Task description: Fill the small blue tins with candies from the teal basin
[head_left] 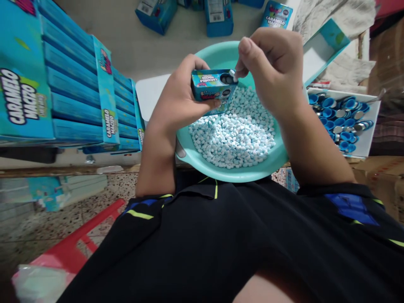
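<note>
Small blue box (206, 85), Caramelo and Sugar World print, held by left fingers (198, 62) above basin, long side running left to right. Dark round-ended opening at right end of upper face; small white piece (232, 74) at its edge, pinched by right fingers (242, 69), flap or candy unclear. Below, loose white and pale-blue candies (235, 141) heaped inside round turquoise basin (233, 173).

Glossy Card, Smooth Plastic

The small carton (208, 92) I hold looks like glossy printed card. My basin (233, 174) is smooth plastic, the sweets (240, 141) matt and chalky. The small round pieces (339, 113) show 2 finishes: shiny plastic and silvery metal. My tabletop (116, 27) looks smooth, its wooden edge (66, 171) rough. I wear a shirt (217, 235) of matt cloth.
</note>
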A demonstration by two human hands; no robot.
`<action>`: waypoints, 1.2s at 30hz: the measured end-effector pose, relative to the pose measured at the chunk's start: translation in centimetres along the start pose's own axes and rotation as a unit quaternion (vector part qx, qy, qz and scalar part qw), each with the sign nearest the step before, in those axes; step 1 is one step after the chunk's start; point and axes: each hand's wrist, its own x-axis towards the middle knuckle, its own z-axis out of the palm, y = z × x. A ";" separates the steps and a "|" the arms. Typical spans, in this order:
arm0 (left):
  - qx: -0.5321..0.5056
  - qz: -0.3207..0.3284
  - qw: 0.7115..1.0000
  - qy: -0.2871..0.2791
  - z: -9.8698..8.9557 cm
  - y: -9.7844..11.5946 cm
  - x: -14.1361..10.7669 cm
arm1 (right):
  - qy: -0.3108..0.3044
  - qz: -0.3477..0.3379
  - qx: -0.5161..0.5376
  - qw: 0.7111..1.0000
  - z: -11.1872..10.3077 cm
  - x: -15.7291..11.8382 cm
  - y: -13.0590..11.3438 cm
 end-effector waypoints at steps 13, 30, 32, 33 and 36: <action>0.033 0.005 0.999 -0.028 0.2 -0.5 0.0 | -0.096 -0.003 -0.034 0.995 0.4 0.4 1.6; 0.020 0.030 0.999 -0.032 -0.1 -0.2 -0.4 | -0.175 0.072 -0.006 0.982 0.8 0.8 2.0; 0.018 0.035 0.999 -0.027 0.0 -0.4 -0.3 | -0.182 0.090 0.000 0.979 0.8 0.9 2.2; 0.016 0.039 0.999 -0.025 0.0 -0.6 -0.3 | -0.189 0.101 -0.002 0.977 0.8 1.0 2.3; 0.017 0.049 0.998 -0.021 0.2 -0.8 -0.1 | -0.219 0.120 -0.020 0.968 0.9 1.0 2.6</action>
